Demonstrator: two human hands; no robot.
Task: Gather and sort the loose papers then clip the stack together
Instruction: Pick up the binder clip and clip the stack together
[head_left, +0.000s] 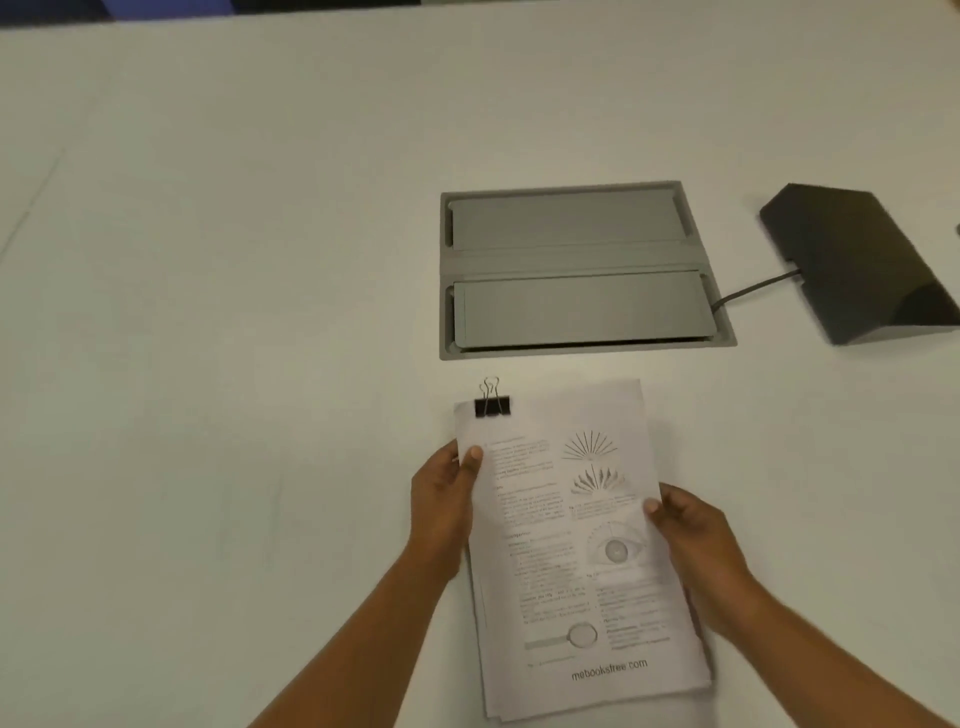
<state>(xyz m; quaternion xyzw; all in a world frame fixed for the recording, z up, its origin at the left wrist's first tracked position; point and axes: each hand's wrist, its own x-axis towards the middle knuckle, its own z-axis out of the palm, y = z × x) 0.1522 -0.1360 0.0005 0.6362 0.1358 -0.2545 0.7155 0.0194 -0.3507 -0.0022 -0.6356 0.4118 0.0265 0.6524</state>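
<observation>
A stack of white printed paper sheets (561, 551) sits just on the near side of the grey rectangular two-flap hatch (576, 270) that is set into the pale white surface (208, 260). The stack is tilted slightly, so its far edge leans toward the hatch's left half. A black binder clip with silver wire handles (492, 406) is clamped over the stack's far left corner, the corner nearest the hatch, with one handle standing up past the paper edge.

The left hand (444, 501) grips the stack's left edge. Its thumb lies on the top sheet, and the other fingers (472, 458) curl underneath, out of sight. The right hand (698, 556) grips the right edge the same way, a little farther from the hatch, thumb on top and the rest hidden below the pages.

The top sheet carries text, ray and eye diagrams, and the line "mebooksfree.com". The lower sheets peek out unevenly at the end farthest from the hatch. Whether the stack rests on the surface or is lifted cannot be told.

To the right of the hatch lies a black wedge-shaped device (857, 260), joined to it by a dark cable (756, 285).
</observation>
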